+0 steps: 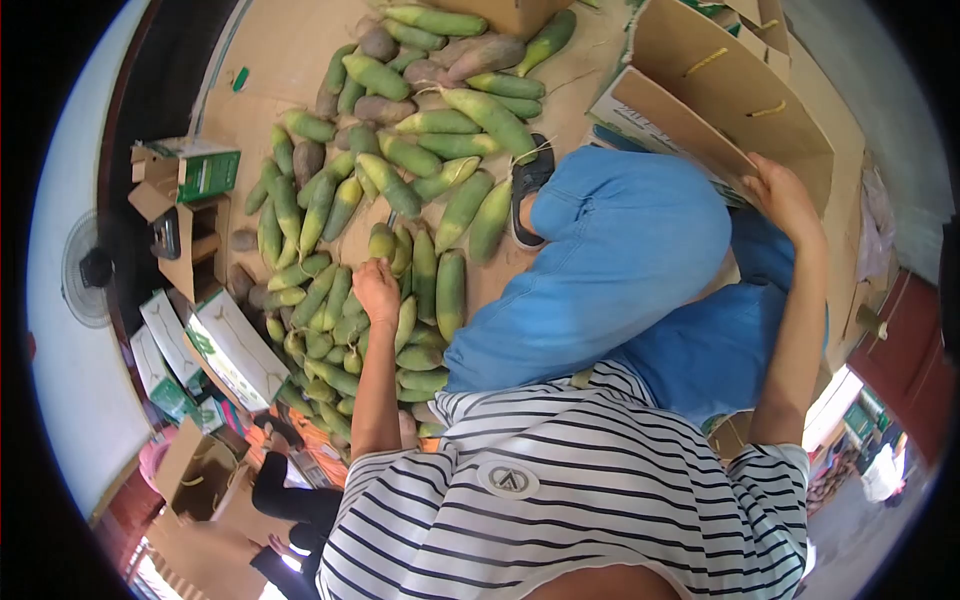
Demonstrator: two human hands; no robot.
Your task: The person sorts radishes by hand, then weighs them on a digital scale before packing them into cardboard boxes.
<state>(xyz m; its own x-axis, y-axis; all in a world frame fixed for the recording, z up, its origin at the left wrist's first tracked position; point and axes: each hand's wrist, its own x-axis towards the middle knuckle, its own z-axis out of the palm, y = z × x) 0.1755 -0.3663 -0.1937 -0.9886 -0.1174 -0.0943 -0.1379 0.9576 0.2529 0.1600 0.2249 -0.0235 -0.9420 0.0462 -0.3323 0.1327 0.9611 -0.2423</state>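
Long green radishes [425, 275] lie heaped on the floor in front of me and to my left. Over this heap my left hand [376, 290] is closed, its fingers curled at the lower end of one green radish [382, 240]; the fingertips are partly hidden. On the right, my right hand [782, 200] grips the near edge of an open cardboard box [730, 125]. The box is tilted beside my bent knee, and yellow cord handles show on its inner wall.
Reddish-brown roots [485, 57] lie among the radishes. Several white-and-green cartons [240, 345] and opened boxes line the left wall near a fan [90, 268]. Another person's dark sleeve [290, 492] shows at lower left. Flattened cardboard [260, 85] covers the floor.
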